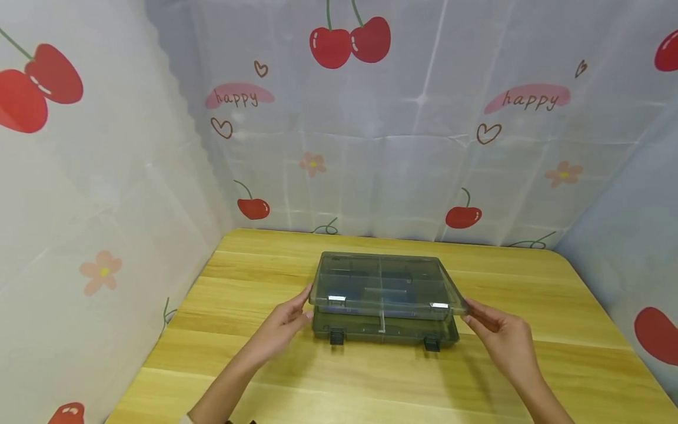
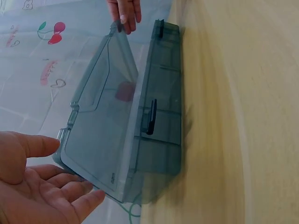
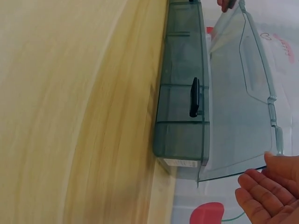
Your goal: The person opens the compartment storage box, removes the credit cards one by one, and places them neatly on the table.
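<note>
A dark translucent plastic storage box stands on the wooden table, its hinged lid partly raised at the front. Dividers and bluish shapes show dimly through the lid. My left hand is at the lid's front left corner, fingers fairly straight along its side and thumb apart from them; the left wrist view shows the fingers by the lid edge. At the front right corner, my right hand pinches the lid between thumb and fingers. Two dark latches hang at the box front.
The light wooden table extends around the box. Behind it and at both sides hang pale curtains printed with cherries, hearts and flowers. A small white label is on the box's end.
</note>
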